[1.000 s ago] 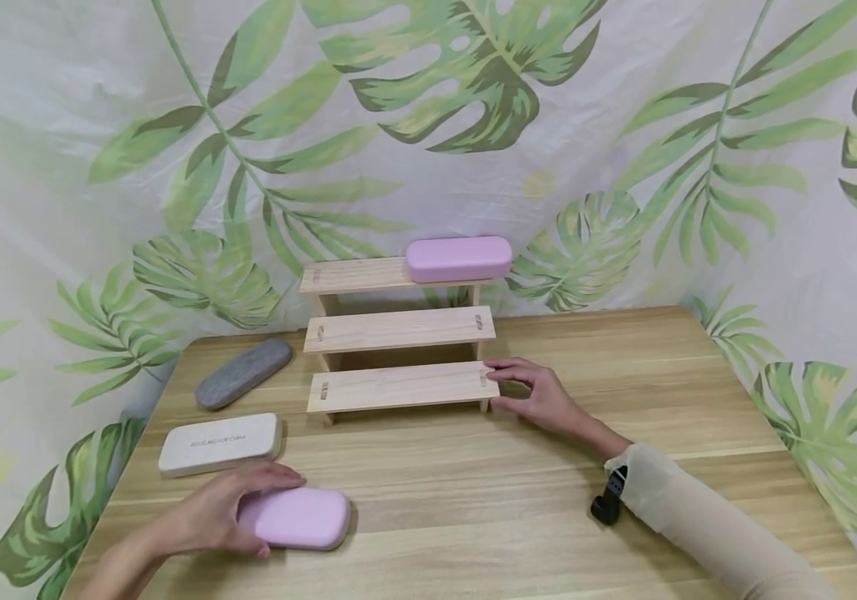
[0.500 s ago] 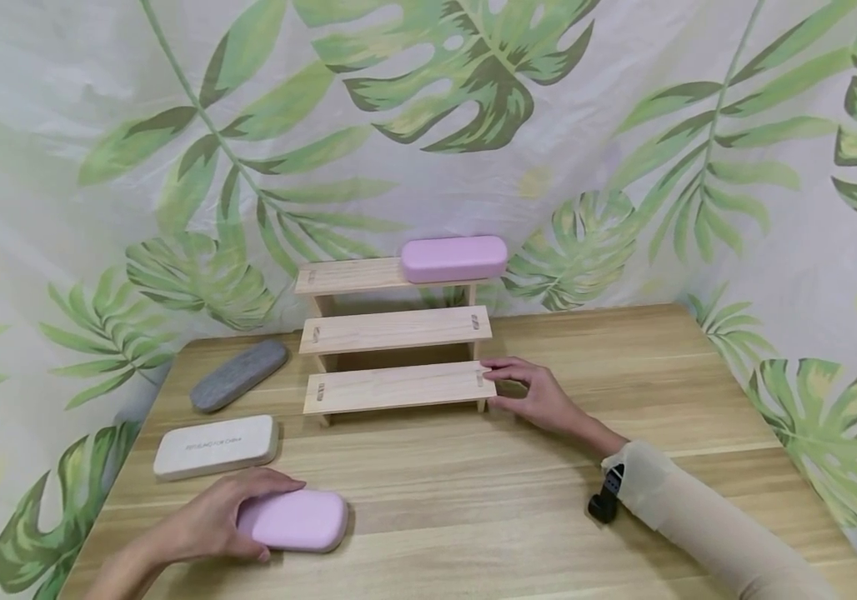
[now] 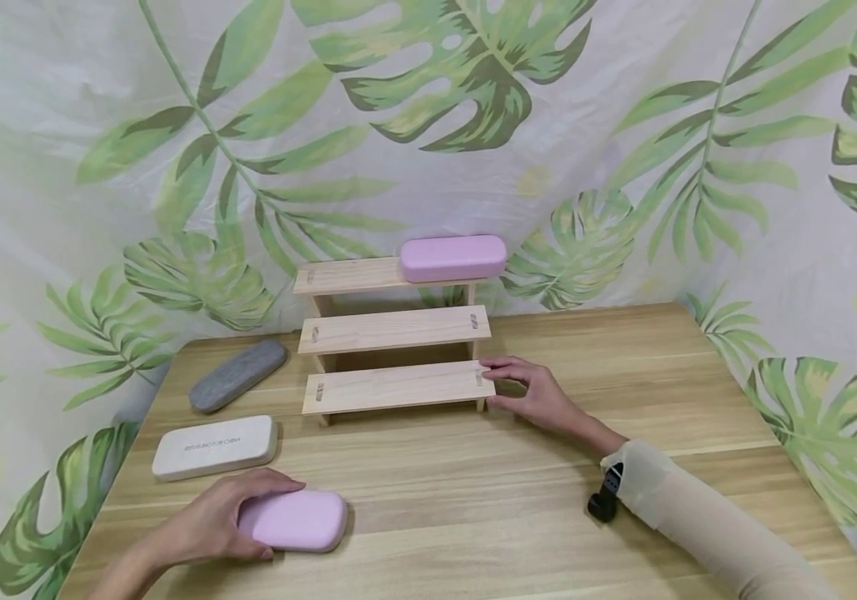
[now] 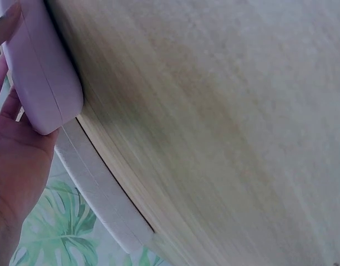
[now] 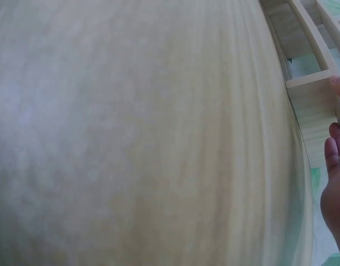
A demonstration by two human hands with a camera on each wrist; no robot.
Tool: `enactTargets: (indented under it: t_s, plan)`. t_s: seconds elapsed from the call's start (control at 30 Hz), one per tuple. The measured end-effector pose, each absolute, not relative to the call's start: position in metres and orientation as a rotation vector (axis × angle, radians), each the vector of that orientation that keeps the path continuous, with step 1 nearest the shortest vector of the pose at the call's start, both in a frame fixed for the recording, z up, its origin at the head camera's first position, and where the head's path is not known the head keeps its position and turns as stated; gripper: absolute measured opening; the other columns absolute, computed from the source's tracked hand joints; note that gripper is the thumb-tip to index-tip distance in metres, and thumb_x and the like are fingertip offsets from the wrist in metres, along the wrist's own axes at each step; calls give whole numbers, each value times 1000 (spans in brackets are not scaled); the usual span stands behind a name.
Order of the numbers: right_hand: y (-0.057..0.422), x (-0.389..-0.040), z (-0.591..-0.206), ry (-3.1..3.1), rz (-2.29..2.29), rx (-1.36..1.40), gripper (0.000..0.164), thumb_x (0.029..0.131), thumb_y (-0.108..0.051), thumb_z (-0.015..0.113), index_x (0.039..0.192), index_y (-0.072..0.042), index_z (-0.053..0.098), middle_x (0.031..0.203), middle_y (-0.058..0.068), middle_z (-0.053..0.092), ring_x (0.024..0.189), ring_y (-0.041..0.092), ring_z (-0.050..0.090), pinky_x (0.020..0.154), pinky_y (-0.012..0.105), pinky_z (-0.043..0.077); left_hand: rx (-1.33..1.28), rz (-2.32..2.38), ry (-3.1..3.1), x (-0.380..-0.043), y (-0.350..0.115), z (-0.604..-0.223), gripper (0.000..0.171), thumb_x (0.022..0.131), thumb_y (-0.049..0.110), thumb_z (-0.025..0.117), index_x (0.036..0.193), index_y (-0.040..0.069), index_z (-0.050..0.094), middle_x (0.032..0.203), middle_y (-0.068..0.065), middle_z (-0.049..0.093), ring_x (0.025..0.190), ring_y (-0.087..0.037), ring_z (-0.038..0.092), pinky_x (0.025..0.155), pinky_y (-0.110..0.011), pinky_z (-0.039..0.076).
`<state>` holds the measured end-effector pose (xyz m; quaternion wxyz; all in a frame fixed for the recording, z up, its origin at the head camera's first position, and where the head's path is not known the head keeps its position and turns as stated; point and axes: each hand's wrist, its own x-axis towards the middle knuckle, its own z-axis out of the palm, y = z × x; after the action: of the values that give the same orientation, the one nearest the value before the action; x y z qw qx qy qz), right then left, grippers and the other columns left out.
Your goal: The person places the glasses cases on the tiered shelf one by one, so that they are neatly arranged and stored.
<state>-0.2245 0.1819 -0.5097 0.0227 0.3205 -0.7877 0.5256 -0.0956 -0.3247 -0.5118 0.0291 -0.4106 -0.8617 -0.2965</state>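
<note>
With curved fingers, the left hand (image 3: 207, 518) is gripping the nearer pink case (image 3: 297, 518) on the table (image 3: 458, 533); the right hand (image 3: 537, 396) is holding the bottom shelf (image 3: 398, 387) by its right end.

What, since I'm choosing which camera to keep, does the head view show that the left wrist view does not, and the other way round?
Only the head view: the wooden stand, the upper lilac case on its top tier, the gray case, the right hand at the stand's lowest tier, and lettering on the white case.

Only the left wrist view: a seam along the side of the held lilac case.

Both: the left hand, held lilac case, white case, table and leafy backdrop.
</note>
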Motion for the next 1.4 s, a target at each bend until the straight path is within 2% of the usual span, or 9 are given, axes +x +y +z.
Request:
enactTargets:
  t_s: [0.1,0.27,0.37,0.7,0.93,1.2,1.4]
  plan:
    - [184,-230,-518,-2436,1618,1002,41,87,6,82,127,9,71,142,23,65,134,41,59,111,18,41,-1248,-915,-2668,-95,-324,-513,85,57,28,102,135,19,70,128,5,72,113,-11,68,102,-9,38]
    - [190,-242,-538,-2426,1602,1022,43,88,-4,86,130,-1,74,144,12,67,135,33,60,112,20,43,-1226,-915,-2676,-95,-323,-514,84,57,27,101,134,20,70,127,7,73,111,-10,68,99,-10,41]
    - [190,-241,-538,-2432,1591,1020,43,88,-6,86,130,-2,74,144,11,67,135,32,60,112,21,43,-1212,-909,-2683,-95,-324,-514,83,57,27,101,134,20,71,126,8,73,110,-8,68,96,-11,43]
    - [189,-241,-539,-2419,1624,1006,45,87,-4,86,130,-1,74,143,13,66,135,34,60,112,21,43,-1194,-913,-2672,-96,-325,-512,83,57,26,101,133,19,71,124,8,74,108,-7,68,94,-12,44]
    - [190,-241,-538,-2442,1592,1001,43,88,-6,86,130,-3,74,143,10,67,135,31,61,112,22,44,-1178,-869,-2683,-98,-321,-503,85,56,27,101,135,21,70,125,10,73,107,-6,67,92,-18,49]
    - [191,-242,-539,-2428,1585,1015,42,88,-6,86,128,-2,75,143,12,67,134,33,61,112,20,43,-1182,-888,-2645,-106,-319,-488,83,55,22,101,133,19,70,122,7,74,106,-7,66,94,-11,42]
    - [188,-241,-538,-2431,1599,989,42,86,3,85,126,4,74,142,18,66,134,38,59,111,16,41,-1147,-825,-2648,-110,-320,-479,82,55,23,100,131,19,71,121,8,75,106,-7,67,95,-9,42]
